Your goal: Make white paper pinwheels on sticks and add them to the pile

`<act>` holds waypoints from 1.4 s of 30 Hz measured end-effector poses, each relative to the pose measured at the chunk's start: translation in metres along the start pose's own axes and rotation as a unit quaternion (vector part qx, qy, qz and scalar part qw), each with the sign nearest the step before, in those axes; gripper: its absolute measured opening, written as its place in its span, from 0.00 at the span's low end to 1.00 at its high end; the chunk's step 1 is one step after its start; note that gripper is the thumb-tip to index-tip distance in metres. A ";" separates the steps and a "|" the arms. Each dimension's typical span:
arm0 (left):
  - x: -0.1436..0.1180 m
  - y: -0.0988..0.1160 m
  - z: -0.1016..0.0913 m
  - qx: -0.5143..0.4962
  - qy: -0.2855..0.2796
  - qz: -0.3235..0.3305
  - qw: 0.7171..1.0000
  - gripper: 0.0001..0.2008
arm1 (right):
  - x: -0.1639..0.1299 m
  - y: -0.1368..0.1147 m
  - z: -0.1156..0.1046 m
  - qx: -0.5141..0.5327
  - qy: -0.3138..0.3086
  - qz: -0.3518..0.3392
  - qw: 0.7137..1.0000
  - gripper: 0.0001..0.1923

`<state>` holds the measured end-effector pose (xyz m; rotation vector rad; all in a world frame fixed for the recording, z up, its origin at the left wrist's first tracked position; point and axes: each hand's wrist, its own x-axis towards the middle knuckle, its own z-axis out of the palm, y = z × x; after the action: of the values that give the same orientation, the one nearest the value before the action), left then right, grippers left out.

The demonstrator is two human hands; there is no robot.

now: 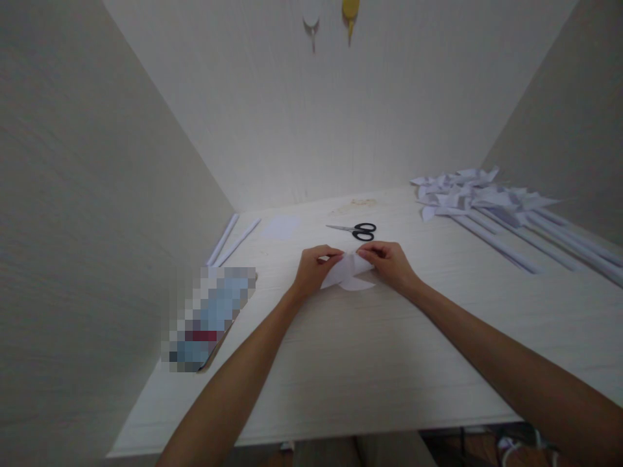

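A white paper pinwheel head (348, 272) with curled blades is held just over the middle of the table. My left hand (316, 267) pinches its upper left part between thumb and fingers. From the other side my right hand (387, 261) pinches the upper right part, its fingertips close to those of the left. The pinched paper is partly covered by the fingers. Just beyond the hands lie scissors (357, 230) with black handles, their blades pointing left.
Several paper pinwheels (467, 194) on rolled paper sticks (496, 243) are heaped at the right. At the left lie paper rolls (238, 242), a flat paper sheet (281, 227) and a pixelated object (214, 318). Two hooks, one yellow (350, 10), hang on the back wall.
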<state>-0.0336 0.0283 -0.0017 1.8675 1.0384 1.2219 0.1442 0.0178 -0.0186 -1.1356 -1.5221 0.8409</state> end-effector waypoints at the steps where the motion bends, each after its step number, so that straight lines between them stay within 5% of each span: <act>1: 0.000 0.000 0.000 -0.004 -0.001 -0.002 1.000 0.04 | 0.000 -0.001 0.000 -0.004 -0.003 -0.002 1.000 0.11; 32: -0.002 0.000 0.001 0.016 -0.046 0.037 0.998 0.07 | 0.001 -0.003 -0.002 0.005 -0.048 0.003 0.999 0.10; 42: -0.002 0.000 0.001 0.014 -0.037 0.005 0.999 0.07 | 0.001 -0.006 -0.002 -0.007 -0.040 0.002 0.999 0.10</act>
<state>-0.0328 0.0264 -0.0025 1.9276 1.0125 1.1415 0.1444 0.0165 -0.0126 -1.1282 -1.5945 0.8895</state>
